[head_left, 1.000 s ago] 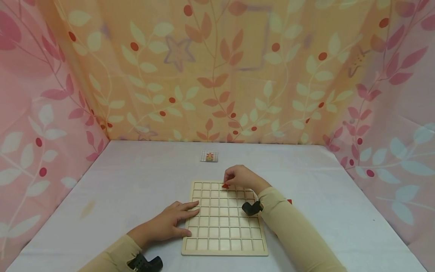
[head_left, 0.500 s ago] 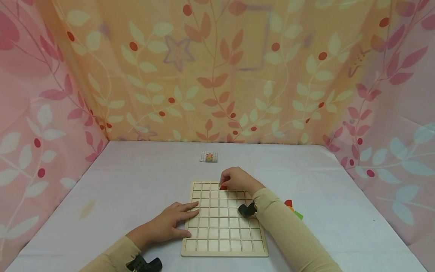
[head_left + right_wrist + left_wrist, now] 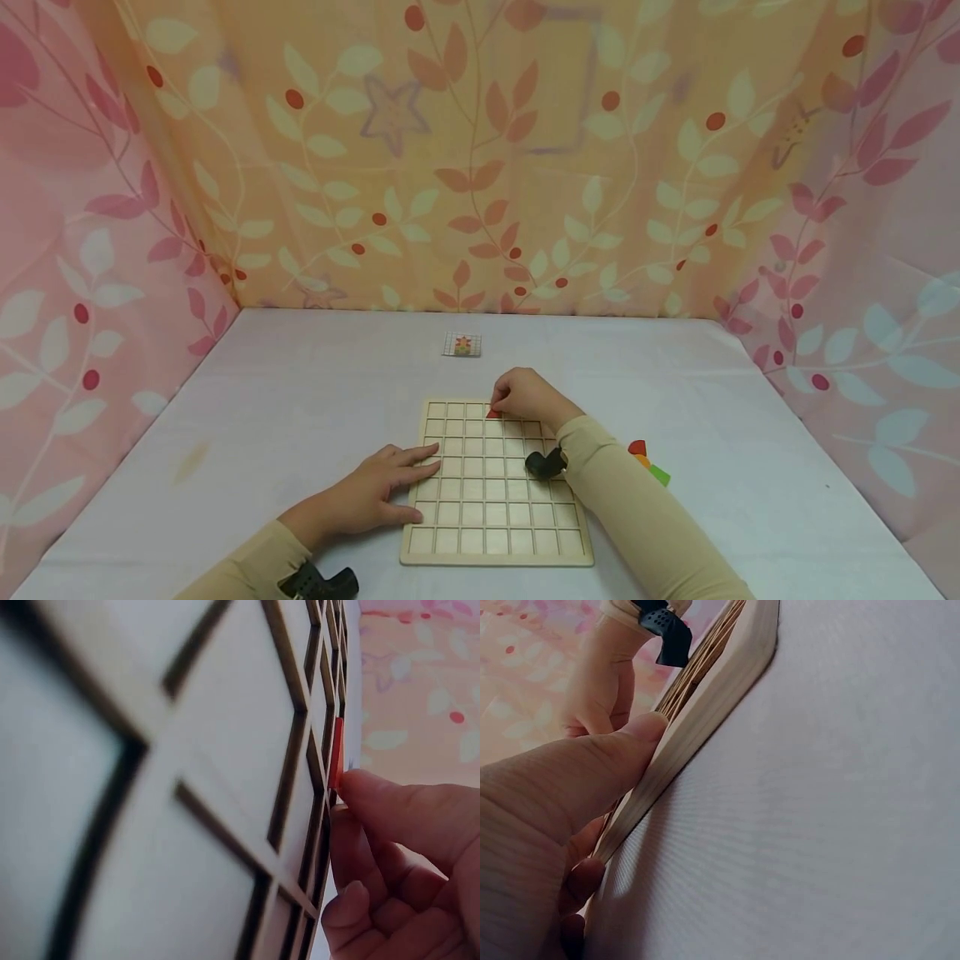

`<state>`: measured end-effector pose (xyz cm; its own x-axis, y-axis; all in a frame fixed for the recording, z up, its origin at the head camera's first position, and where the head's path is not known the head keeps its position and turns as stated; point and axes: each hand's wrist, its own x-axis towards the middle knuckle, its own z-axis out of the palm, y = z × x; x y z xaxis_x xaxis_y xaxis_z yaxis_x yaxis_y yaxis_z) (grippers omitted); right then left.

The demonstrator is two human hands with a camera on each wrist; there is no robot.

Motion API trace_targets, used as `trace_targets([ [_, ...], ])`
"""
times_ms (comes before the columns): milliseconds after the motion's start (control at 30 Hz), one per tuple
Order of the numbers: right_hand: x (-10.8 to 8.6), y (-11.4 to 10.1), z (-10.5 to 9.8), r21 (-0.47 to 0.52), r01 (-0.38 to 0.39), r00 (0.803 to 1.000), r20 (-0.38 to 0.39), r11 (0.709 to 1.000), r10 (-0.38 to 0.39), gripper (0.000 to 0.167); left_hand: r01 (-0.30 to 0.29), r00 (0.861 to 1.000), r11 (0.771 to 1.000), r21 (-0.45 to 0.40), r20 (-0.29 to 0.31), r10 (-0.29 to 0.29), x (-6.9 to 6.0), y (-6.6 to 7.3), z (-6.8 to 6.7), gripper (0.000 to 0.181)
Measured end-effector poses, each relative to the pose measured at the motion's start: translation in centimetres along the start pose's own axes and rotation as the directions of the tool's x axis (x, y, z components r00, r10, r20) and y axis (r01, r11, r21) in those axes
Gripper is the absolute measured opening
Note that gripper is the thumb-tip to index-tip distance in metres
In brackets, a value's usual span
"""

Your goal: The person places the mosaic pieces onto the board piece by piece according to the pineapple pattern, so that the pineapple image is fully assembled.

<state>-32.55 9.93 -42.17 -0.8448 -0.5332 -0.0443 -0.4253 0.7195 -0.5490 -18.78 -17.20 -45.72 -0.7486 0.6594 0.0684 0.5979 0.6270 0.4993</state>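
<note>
Right hand [image 3: 528,393] pinches red piece [image 3: 337,754] at gridded board [image 3: 472,489]; left hand [image 3: 363,490], outstretched, touches board

Soft, even light fills the head view, while the board [image 3: 217,750] blurs up close in the right-wrist view.

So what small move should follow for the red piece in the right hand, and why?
Probably press the red piece into a far-row square of the wooden board: the right hand pinches it at that row, while the left hand touches the board's edge, likely steadying it.
</note>
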Motion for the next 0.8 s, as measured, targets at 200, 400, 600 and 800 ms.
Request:
trace_targets([
  [200,-0.2,-0.1,-0.2,0.017,-0.009,1.0,0.01,1.0,0.009,0.013,-0.008,1.0,1.0,-0.011,0.0,0.008,0.0,0.1,-0.1,0.07],
  [400,-0.5,-0.4,-1.0,0.024,-0.04,0.998,0.054,0.999,0.038,0.01,-0.005,1.0,1.0,-0.014,0.006,0.006,0.1,0.0,0.0,0.07],
  [600,-1.0,-0.1,-2.4,0.009,-0.059,0.995,0.075,0.998,0.058,0.007,-0.002,1.0,1.0,-0.019,0.002,0.002,0.1,0.0,0.0,0.071],
  [800,-2.7,0.5,-4.7,0.005,-0.064,0.996,0.061,0.998,0.064,0.013,-0.009,1.0,1.0,-0.007,-0.002,0.009,0.0,-0.1,0.1,0.071],
])
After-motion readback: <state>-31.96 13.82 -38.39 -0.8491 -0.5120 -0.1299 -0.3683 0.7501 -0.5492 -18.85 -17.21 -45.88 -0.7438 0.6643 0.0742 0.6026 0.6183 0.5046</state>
